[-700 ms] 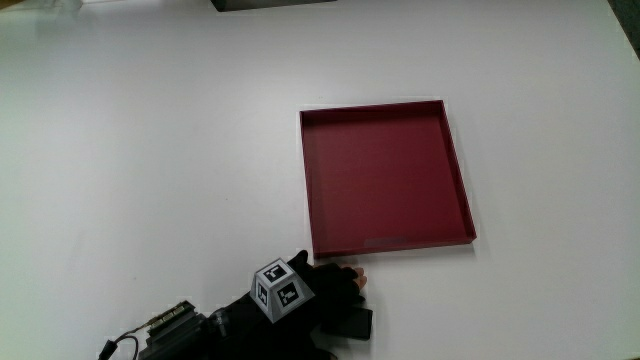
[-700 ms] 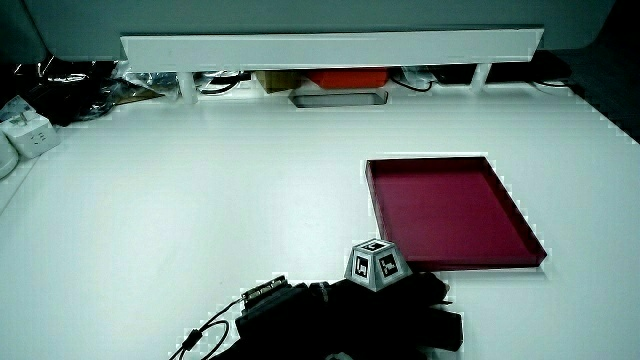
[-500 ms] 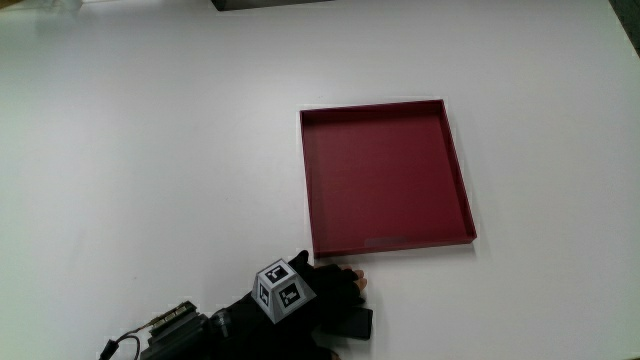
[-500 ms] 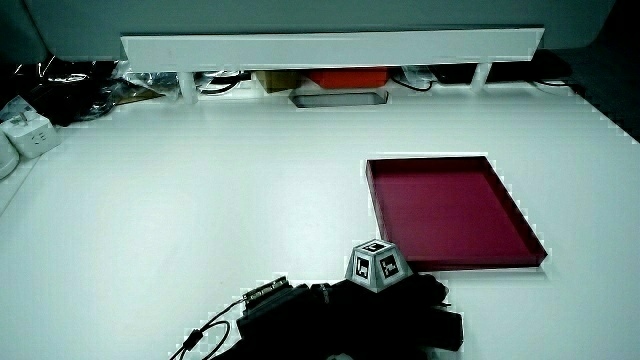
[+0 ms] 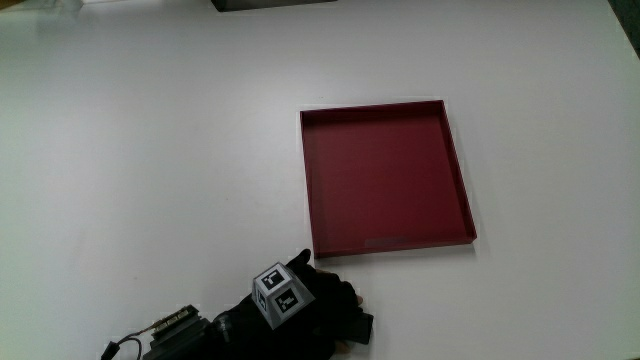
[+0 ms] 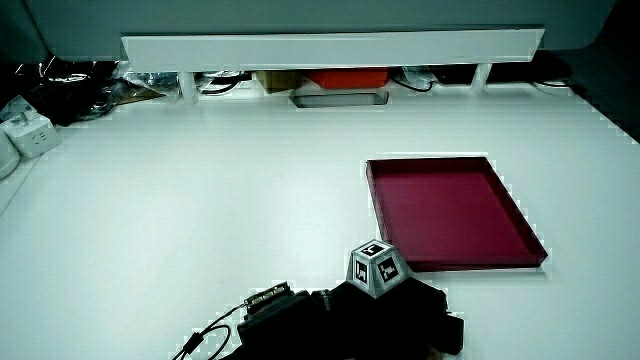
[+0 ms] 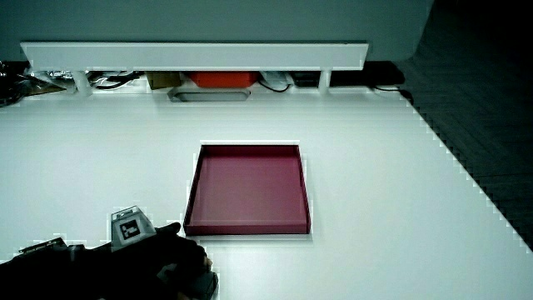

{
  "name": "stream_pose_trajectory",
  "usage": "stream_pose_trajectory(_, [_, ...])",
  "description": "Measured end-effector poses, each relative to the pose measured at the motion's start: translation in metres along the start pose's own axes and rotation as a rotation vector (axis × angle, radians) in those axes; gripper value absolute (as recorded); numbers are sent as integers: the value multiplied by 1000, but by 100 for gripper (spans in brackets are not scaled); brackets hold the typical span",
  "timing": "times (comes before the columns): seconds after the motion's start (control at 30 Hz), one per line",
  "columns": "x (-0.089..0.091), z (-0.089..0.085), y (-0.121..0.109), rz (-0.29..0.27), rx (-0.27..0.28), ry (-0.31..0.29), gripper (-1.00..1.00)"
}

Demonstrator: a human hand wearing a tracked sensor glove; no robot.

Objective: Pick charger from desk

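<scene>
The gloved hand lies at the table's edge nearest the person, its patterned cube facing up. Its fingers are curled down over a small black charger, of which only one corner shows past the glove. Both side views show the hand low on the table with the charger peeking out beneath it. The hand is nearer to the person than the dark red tray, just off the tray's corner and apart from it.
The shallow red tray holds nothing. A wired module is strapped on the forearm. By the low partition lie an orange box, a grey dish and a white power strip.
The hand has drawn a little toward the person and away from the tray, its fingertips curling down onto the charger. The tray has not moved.
</scene>
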Motion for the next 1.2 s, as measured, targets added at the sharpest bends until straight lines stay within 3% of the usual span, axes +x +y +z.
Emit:
stream_pose_trajectory(0.03, [1, -5, 1, -33, 2, 23, 0])
stream_pose_trajectory(0.1, [4, -13, 1, -15, -25, -3, 0])
stream_pose_trajectory(0.13, [4, -18, 3, -48, -20, 5, 0])
stream_pose_trajectory(0.3, [12, -34, 5, -26, -73, 4, 0])
stream_pose_trajectory(0.37, [13, -43, 6, -39, -76, 2, 0])
stream_pose_trajectory(0.4, [15, -46, 6, -32, -80, 28, 0])
stream_pose_trajectory(0.47, [19, -55, 7, -43, -107, 11, 0])
stream_pose_trajectory(0.5, [18, -62, 8, -65, -105, 35, 0])
stream_pose_trajectory(0.63, [28, -73, 7, -55, -138, 12, 0])
stream_pose_trajectory(0.7, [32, -76, 7, -72, -143, 42, 0])
stream_pose_trajectory(0.8, [34, -83, 7, -65, -164, 18, 0])
stream_pose_trajectory(0.87, [39, -84, 6, -99, -146, 49, 0])
stream_pose_trajectory(0.9, [37, -88, 7, -100, -166, 10, 0])
stream_pose_trajectory(0.97, [41, -89, 6, -123, -154, 32, 0])
stream_pose_trajectory(1.0, [40, -92, 6, -122, -164, 1, 0])
stream_pose_trajectory(1.2, [41, -103, 9, -130, -199, -22, 0])
